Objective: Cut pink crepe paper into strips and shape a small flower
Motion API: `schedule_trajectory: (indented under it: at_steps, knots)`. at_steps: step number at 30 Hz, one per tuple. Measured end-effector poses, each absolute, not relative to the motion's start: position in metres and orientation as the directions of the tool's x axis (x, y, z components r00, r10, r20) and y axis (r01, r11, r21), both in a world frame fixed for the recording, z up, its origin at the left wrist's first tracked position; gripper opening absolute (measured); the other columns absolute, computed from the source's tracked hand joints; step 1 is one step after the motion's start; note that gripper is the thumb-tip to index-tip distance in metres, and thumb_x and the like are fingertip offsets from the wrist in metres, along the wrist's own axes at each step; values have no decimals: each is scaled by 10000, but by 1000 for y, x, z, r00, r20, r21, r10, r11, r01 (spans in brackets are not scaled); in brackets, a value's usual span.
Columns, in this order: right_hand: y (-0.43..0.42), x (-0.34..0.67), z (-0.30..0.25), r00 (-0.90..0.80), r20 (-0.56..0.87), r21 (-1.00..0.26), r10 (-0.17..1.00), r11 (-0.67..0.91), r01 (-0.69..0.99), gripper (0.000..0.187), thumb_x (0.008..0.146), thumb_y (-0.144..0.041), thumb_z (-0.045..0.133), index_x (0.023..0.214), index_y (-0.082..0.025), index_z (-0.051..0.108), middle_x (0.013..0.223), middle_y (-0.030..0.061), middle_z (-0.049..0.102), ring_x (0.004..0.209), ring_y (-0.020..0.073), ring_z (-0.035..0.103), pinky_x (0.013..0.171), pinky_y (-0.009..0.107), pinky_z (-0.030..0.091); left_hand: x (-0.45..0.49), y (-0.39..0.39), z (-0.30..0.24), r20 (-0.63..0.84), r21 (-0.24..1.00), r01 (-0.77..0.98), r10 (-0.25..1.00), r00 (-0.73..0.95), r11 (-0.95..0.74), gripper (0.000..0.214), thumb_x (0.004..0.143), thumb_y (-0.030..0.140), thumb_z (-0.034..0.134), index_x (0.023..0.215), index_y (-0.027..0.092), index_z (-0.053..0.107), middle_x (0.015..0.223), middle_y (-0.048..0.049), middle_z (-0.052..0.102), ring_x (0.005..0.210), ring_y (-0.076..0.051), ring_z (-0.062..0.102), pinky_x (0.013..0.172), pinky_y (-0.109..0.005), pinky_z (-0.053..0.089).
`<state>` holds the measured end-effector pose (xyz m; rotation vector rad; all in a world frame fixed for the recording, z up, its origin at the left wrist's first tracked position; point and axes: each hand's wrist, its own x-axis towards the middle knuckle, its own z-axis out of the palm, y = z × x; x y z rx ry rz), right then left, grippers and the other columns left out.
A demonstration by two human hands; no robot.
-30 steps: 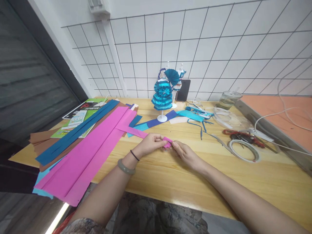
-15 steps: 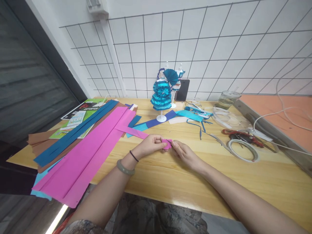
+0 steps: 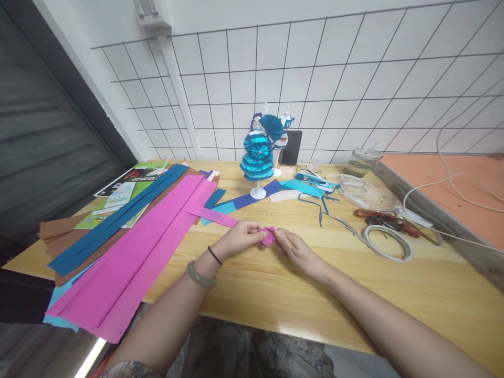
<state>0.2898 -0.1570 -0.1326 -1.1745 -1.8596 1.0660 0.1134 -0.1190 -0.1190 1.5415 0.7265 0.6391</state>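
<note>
Your left hand (image 3: 246, 236) pinches the near end of a narrow pink strip (image 3: 216, 216) between thumb and fingers, just above the middle of the wooden table (image 3: 334, 304). Your right hand (image 3: 297, 252) grips the same end from the right, its fingertips close beside those of the left. That end looks folded or bunched, though your fingers cover too much of it to be sure how. From your left hand the strip runs to the far left, where its other end lies over the wide pink sheets (image 3: 118, 268). Beyond those, to the left, are a dark teal strip (image 3: 118, 215) and brown paper (image 3: 59, 228). On the far side, ahead of your hands, a teal pleated paper dress (image 3: 258, 155) stands upright on a white stand, with a dark phone (image 3: 291, 148) behind it to the right. A tape roll (image 3: 388, 242) lies flat, well to the right of your right hand.
</note>
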Motion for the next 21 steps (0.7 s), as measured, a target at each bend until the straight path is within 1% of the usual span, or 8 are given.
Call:
schedule_trajectory:
  at_steps: [4,11,17,21]
  knots:
    - [-157,289,-133,-346,125,-894,930,257,367,446,905,-487,240,766,-175,527,635,-11,465,613,122,445,617,240,372,115,-118,-123,-8,997,64,766,642,-43,291,747,393,585,743,105,625,748,-75,642,691,-135,580,703,-263,445]
    - [-157,289,-135,-336,125,-904,934,246,349,430,906,-475,247,760,-178,521,626,-17,434,596,121,415,603,241,361,115,-117,-126,1,996,65,764,645,-55,257,754,359,583,749,106,625,753,-70,637,692,-129,575,697,-256,438]
    - [-158,288,-132,-380,140,-912,914,269,311,462,909,-478,224,763,-176,542,636,-6,464,593,123,426,598,243,360,116,-117,-125,-31,996,84,760,650,-30,270,751,373,587,719,106,601,677,-51,620,645,-119,571,661,-245,433]
    - [-157,288,-134,-350,143,-905,926,265,332,454,908,-473,238,735,-170,528,621,-13,439,579,116,406,583,237,357,116,-117,-127,-45,994,103,756,653,-29,287,756,393,578,701,111,580,637,-39,613,614,-110,560,640,-238,422]
